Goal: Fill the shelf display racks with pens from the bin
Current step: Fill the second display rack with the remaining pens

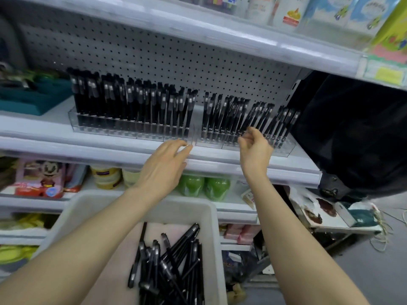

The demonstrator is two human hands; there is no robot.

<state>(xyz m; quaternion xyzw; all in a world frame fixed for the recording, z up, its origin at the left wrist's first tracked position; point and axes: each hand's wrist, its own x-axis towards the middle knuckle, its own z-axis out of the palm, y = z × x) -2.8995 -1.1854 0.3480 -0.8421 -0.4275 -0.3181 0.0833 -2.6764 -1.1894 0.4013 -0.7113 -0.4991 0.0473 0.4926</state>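
At centre frame, a person's right hand (255, 148) is pinching its fingertips at the black pens in the right-hand clear acrylic display rack (284, 150), though any pen held is too blurred to confirm. The left hand (167, 166), fingers loosely spread and empty, is steadying the left clear rack (74, 122). More loose black pens (171, 263) are lying in the white plastic bin (211, 216) at lower centre; seating each upright in a free slot looks wise.
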